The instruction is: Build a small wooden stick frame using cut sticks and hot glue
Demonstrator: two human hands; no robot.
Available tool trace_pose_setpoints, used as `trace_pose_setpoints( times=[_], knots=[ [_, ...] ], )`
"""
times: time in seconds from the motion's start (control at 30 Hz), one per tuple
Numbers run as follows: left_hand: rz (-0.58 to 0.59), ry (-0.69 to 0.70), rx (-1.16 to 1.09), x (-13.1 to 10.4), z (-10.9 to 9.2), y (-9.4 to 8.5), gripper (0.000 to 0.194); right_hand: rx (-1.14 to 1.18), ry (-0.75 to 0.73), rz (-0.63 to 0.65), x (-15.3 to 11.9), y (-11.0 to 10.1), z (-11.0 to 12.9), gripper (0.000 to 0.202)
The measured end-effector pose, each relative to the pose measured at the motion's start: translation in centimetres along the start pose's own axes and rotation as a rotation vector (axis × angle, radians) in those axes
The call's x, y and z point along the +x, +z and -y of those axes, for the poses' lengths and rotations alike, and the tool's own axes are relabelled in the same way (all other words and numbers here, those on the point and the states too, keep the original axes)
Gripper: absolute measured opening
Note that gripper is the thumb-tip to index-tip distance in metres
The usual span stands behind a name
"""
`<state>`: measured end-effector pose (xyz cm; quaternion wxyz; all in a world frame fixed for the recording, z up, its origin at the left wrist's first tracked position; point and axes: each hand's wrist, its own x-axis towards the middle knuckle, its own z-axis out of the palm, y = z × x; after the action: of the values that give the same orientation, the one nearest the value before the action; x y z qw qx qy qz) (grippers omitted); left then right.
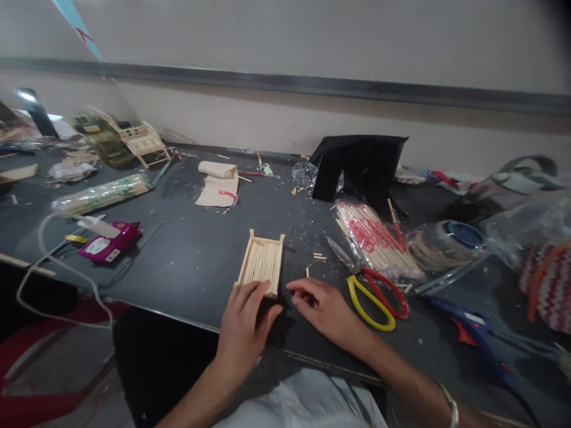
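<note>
A small slatted frame of pale wooden sticks [261, 261], with short posts at its far corners, lies on the dark table in front of me. My left hand [245, 315] grips its near end, fingers over the edge and thumb on the near side, hiding part of that end. Just right of the frame, my right hand [325, 309] rests low over the table with loosely curled fingers; nothing shows between them. A short stick piece [307, 272] is beyond its fingertips. Scissors with yellow and red handles [372, 297] lie right of that hand.
A bag of sticks [372, 238], a clear jar [439, 249] and a blue glue gun [473, 327] sit on the right. Sandpaper [218, 187] and a black folded sheet [357, 157] lie further back. Leftward are a purple power adapter [109, 241], packaged skewers [104, 193] and miniature stick furniture [145, 142].
</note>
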<state>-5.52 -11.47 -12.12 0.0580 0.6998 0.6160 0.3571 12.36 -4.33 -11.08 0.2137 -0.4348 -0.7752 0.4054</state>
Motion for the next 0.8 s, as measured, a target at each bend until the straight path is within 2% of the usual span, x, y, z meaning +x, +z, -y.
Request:
trace_pose_setpoints(
  times=[0.17,0.37,0.5,0.63,0.73,0.8],
  knots=[
    [0.022,0.036,0.089,0.7,0.2,1.2,0.025,-0.029,0.024,0.018,-0.4,-1.1,0.3,0.021],
    [0.034,-0.021,0.049,0.4,0.1,1.9,0.011,-0.044,0.072,-0.007,0.9,-3.0,0.8,0.021],
    [0.057,0.024,-0.074,0.8,0.6,0.9,0.012,-0.038,0.081,-0.011,1.8,-3.6,1.2,0.023],
    [0.130,0.082,-0.228,0.8,1.3,-0.5,0.016,-0.029,0.051,0.012,1.7,-3.1,1.4,0.023],
    [0.142,0.059,-0.275,0.3,1.8,-1.4,0.020,-0.025,0.020,0.034,1.1,-2.5,1.4,0.021],
    [0.107,0.002,-0.293,-0.1,2.2,-1.8,0.022,-0.016,0.009,0.048,0.6,-2.2,1.4,0.021]
  ],
)
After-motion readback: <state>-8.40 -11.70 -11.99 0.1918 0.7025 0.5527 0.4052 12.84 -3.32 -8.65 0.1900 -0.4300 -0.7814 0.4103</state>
